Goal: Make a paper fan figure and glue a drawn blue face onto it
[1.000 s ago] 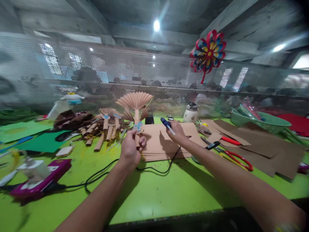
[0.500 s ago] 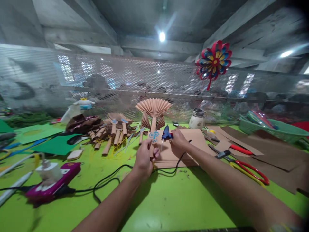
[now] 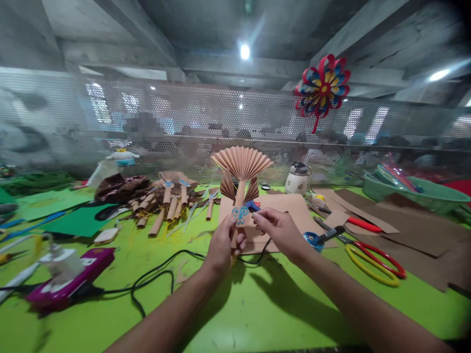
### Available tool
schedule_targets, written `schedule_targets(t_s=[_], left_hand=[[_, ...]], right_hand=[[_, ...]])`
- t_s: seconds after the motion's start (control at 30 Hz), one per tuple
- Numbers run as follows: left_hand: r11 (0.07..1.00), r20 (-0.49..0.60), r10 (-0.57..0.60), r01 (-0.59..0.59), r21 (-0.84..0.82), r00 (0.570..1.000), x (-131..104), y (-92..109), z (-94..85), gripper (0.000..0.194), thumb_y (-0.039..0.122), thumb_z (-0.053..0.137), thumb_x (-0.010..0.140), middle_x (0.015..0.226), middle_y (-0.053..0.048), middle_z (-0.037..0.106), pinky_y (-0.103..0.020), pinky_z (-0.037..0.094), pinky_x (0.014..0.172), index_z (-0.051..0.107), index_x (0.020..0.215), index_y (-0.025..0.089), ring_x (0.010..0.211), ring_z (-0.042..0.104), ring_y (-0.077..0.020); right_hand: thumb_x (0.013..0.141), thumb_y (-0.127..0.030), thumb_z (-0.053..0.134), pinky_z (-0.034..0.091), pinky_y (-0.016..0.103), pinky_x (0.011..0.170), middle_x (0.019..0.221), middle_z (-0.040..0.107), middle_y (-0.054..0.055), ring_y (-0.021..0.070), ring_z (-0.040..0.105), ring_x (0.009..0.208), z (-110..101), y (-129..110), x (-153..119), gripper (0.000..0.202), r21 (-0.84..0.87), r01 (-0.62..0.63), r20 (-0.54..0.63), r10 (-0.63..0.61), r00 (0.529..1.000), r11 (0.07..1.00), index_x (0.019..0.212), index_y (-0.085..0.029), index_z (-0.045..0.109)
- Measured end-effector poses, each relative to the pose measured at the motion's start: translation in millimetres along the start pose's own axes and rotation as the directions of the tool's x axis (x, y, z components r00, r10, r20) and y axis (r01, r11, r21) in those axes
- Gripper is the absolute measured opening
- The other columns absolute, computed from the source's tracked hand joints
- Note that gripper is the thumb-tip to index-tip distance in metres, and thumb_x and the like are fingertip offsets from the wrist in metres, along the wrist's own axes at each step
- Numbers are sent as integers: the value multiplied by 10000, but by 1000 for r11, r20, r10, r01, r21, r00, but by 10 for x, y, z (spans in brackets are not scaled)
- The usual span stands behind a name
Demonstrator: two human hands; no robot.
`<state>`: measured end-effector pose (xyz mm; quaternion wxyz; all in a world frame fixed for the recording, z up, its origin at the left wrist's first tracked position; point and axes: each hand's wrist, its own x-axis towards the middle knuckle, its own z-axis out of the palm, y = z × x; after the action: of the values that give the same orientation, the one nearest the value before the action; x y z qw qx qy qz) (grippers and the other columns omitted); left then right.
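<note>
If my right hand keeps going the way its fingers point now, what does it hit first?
Most likely the paper fan figure that the left hand holds upright. The right hand points left toward the blue face on its stem, fingertips close beside it; whether they already touch is unclear.

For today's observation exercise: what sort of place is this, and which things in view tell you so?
Probably a paper-craft workshop. The left hand holds a brown paper fan figure, a pile of similar finished figures lies on the green table, and scissors rest by brown paper sheets.
</note>
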<state>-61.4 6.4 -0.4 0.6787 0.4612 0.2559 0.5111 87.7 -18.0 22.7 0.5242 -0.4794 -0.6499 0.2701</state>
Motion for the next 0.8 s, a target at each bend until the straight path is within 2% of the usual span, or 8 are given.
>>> schedule_targets(t_s=[0.13,0.33,0.53,0.67,0.8], left_hand=[[999,33,-8,7,39,999,-25,-11,12,255,426,467,868,489,65,398,-170,230,378,454,768,192,401,365,-83],[997,59,-34,30,66,998,-60,-36,32,234,400,442,879,519,51,427,-178,237,387,512,840,180,423,374,-90],[998,64,-61,60,16,996,-99,-8,73,190,377,469,857,533,60,401,-181,247,406,483,851,188,438,350,-87],[998,126,-65,67,-6,990,-128,6,81,227,400,472,854,582,52,399,-185,249,423,487,931,187,480,359,-95],[999,130,-34,36,-14,991,-151,-23,86,147,316,512,829,646,47,404,-193,317,479,471,904,196,530,370,-92]], right_hand=[[801,-494,612,480,274,614,696,621,24,139,548,630,60,65,0,373,127,-56,5,56,998,990,853,-129,667],[728,-499,679,458,260,575,624,600,-3,120,524,566,102,2,-36,356,262,-112,-12,119,993,959,765,-146,645],[724,-467,699,390,247,528,566,540,-27,102,465,524,85,26,-75,336,312,-111,-34,128,991,944,709,-139,628],[731,-440,711,393,244,536,564,539,-30,99,462,528,28,30,-85,309,339,-88,-74,120,990,937,698,-146,621],[754,-405,707,396,236,541,569,557,-27,94,468,528,-37,-5,-59,273,389,-67,-98,113,989,919,702,-150,626]])
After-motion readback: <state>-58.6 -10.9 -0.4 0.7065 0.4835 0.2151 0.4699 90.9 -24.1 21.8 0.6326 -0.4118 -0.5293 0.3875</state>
